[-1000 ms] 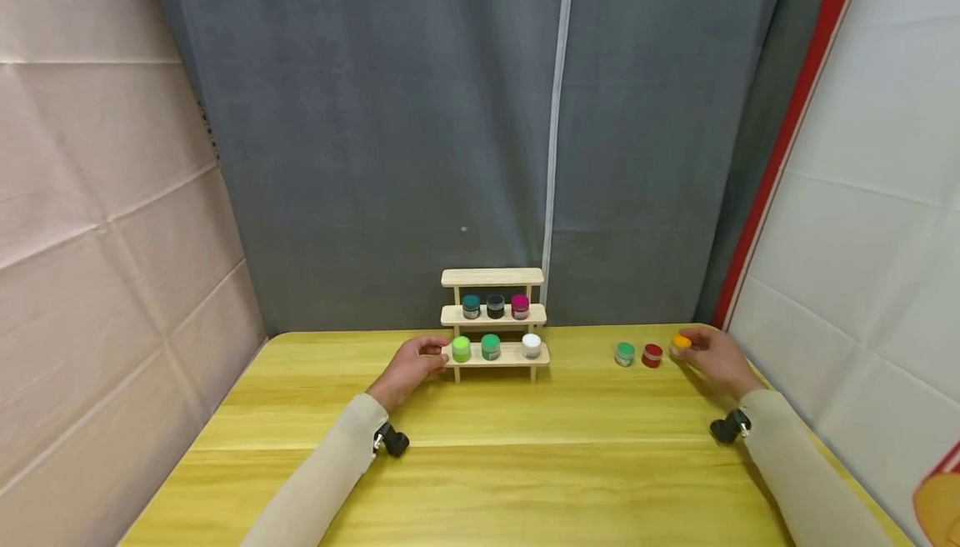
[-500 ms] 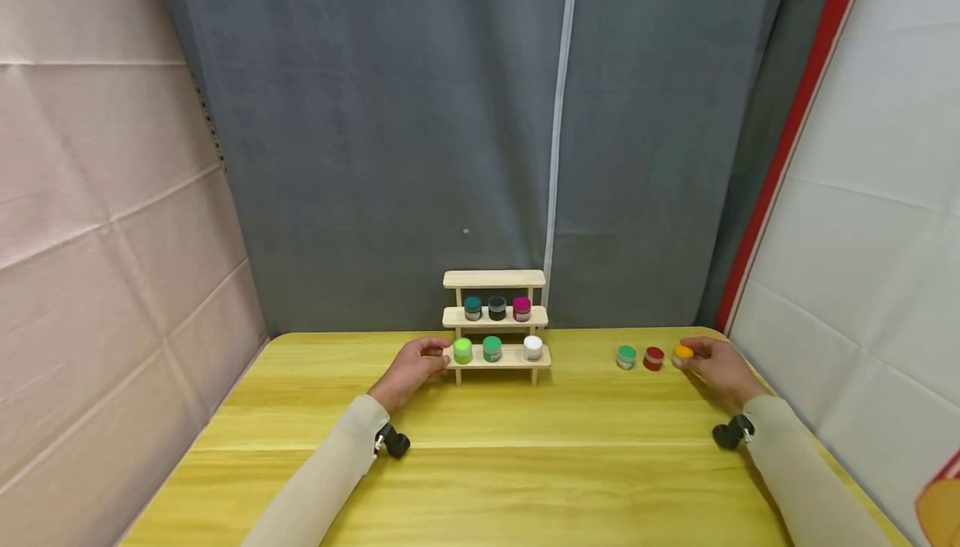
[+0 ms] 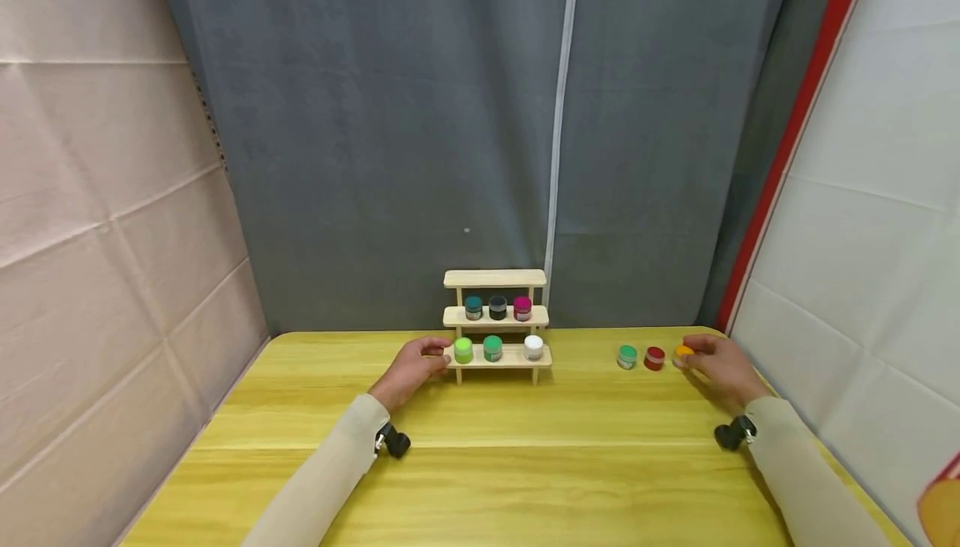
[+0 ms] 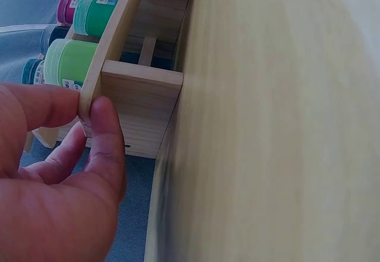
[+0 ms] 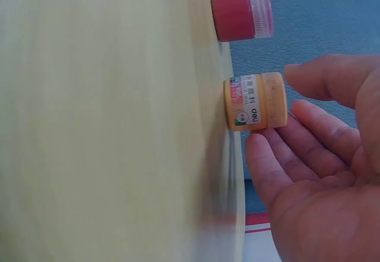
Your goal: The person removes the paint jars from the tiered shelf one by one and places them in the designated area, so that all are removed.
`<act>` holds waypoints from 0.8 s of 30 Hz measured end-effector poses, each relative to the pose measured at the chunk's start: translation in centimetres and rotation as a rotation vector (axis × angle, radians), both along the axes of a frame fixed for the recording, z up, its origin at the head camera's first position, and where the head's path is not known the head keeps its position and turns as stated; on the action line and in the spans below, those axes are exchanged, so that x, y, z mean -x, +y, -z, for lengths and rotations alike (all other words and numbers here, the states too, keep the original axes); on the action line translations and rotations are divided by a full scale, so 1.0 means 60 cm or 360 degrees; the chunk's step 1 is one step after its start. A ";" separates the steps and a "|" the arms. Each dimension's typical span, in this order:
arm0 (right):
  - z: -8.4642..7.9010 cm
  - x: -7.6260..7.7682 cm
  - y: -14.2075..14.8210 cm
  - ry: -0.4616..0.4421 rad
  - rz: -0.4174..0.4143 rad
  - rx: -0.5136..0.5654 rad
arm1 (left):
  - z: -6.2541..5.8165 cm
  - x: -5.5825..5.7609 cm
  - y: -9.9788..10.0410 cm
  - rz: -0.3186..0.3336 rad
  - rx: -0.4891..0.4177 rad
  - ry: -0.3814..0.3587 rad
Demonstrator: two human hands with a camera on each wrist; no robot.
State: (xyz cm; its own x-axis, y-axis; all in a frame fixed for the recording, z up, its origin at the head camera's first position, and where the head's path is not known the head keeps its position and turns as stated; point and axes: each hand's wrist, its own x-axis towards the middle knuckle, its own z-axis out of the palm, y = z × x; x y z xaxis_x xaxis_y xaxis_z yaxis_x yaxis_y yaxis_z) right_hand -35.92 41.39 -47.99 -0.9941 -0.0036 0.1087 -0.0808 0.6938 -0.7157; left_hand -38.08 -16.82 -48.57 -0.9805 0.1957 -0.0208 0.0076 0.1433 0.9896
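Observation:
A three-tier wooden display stand (image 3: 495,278) stands at the back of the table. My left hand (image 3: 414,370) pinches the left end of its lowest shelf, thumb below and a finger above, as the left wrist view shows. Lime (image 3: 463,351), green (image 3: 492,348) and white (image 3: 533,348) paint jars line that shelf. Teal (image 3: 473,308), black (image 3: 497,308) and magenta (image 3: 522,308) jars fill the middle one. At right, my right hand (image 3: 722,365) has its fingers loosely spread around a yellow-orange paint jar (image 5: 255,101), which stands upright on the table.
A green jar (image 3: 627,356) and a red jar (image 3: 654,358) stand left of the orange one, roughly in a row. A grey curtain (image 3: 375,155) hangs behind the table (image 3: 480,489). White cloth walls (image 3: 862,280) flank both sides.
The orange jar has come down slightly onto the table, beside the red one. My right fingers have loosened around it. The left hand stays on the stand.

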 end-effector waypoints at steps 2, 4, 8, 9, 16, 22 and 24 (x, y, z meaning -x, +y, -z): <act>-0.004 0.000 -0.001 0.0001 0.0001 0.0012 | 0.000 -0.001 0.000 -0.0006 0.0004 -0.0003; -0.010 -0.001 -0.003 0.0009 0.0007 0.0021 | 0.000 -0.002 0.000 -0.0008 0.0013 0.0002; -0.024 -0.004 -0.011 0.0057 0.0030 0.0031 | -0.002 -0.004 0.001 -0.0009 0.0009 0.0008; -0.028 -0.004 -0.014 0.0070 0.0032 0.0026 | -0.002 -0.004 0.001 -0.0013 0.0008 0.0011; -0.050 -0.004 -0.035 0.0116 0.0028 0.0043 | -0.002 -0.005 0.002 -0.0019 0.0003 0.0001; -0.063 -0.001 -0.054 0.0163 0.0016 0.0111 | -0.003 -0.004 0.002 -0.0016 0.0015 0.0009; -0.068 -0.001 -0.060 0.0184 0.0014 0.0121 | -0.005 -0.003 0.003 -0.0018 0.0013 0.0005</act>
